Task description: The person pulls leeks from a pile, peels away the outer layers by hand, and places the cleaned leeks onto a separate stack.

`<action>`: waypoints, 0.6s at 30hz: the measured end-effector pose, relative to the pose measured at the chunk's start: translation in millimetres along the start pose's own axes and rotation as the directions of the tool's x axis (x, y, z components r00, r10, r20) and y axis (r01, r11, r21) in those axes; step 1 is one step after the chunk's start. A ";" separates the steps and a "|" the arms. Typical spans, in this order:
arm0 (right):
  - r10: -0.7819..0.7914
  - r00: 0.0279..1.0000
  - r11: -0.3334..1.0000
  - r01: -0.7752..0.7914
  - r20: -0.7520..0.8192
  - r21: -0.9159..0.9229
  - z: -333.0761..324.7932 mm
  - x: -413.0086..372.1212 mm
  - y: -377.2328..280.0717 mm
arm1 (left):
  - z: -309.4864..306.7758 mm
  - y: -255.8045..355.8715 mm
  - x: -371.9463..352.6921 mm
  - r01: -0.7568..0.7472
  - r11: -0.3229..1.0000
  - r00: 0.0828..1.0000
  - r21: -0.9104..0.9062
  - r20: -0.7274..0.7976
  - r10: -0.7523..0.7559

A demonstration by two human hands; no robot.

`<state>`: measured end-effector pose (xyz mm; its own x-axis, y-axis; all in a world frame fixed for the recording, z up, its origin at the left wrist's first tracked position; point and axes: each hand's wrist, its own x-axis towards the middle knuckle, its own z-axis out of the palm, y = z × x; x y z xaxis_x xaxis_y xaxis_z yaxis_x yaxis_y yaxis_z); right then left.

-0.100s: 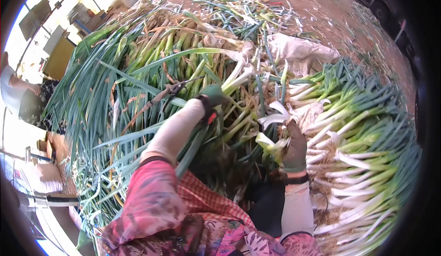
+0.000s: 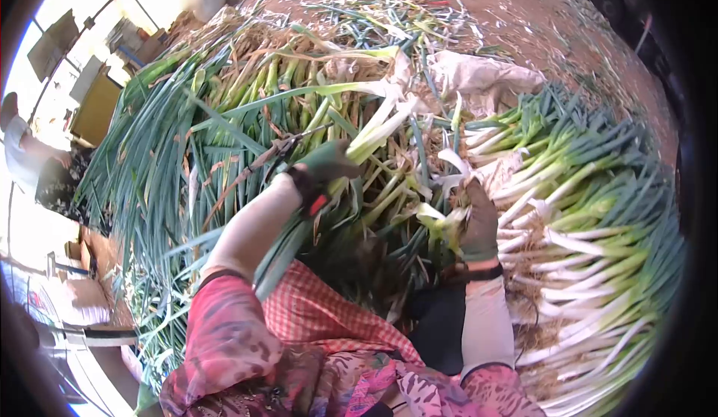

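My left hand (image 2: 329, 163), in a dark green glove, is closed around a leek (image 2: 383, 131). Its white end points up and right, while long green leaves trail back under my forearm. A dark band with a red spot circles that wrist. My right hand (image 2: 479, 222), also gloved, is closed on pale, loose outer leaves (image 2: 441, 221) that curl out past the fingers toward the left. Its exact finger grip is partly hidden. Left of both hands lies a big heap of untrimmed leeks (image 2: 149, 155). Cleaned leeks (image 2: 576, 256) with white stalks lie in a row beside my right hand.
A whitish cloth sack (image 2: 486, 77) lies beyond the cleaned row. Leaf scraps (image 2: 366, 13) litter the brown ground (image 2: 516, 13). Another person (image 2: 34, 155) is at the far left, near a yellowish box (image 2: 96, 106). A dark vehicle wheel (image 2: 609, 2) shows at upper right.
My left hand has moved slightly left and down in view, still gripping the leek. My right hand stays nearly in place with the loose leaves. The view has shifted a little.
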<state>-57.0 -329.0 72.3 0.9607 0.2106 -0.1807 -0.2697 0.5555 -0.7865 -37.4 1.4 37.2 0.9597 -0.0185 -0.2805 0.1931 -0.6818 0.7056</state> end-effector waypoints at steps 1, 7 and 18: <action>-0.009 0.998 1.000 0.009 -0.059 -0.010 11.1 -6.7 -7.6 | -10.2 25.5 -39.3 -0.029 0.999 1.000 -0.034 0.005 0.029; -0.344 0.938 0.939 0.344 0.050 0.006 -29.4 4.5 -9.2 | -42.5 77.8 -194.3 -0.168 0.973 0.977 -0.161 0.101 0.186; -0.380 0.731 0.858 0.051 0.566 0.511 58.4 -72.8 -96.7 | -18.8 165.8 -313.4 0.025 0.894 0.920 -0.447 0.359 0.154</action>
<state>-104.7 -351.0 196.0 0.7681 0.3984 0.5014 -0.2161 0.8982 -0.3827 -302.3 -92.1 254.3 0.8395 -0.3851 -0.3832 0.2878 -0.2831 0.9149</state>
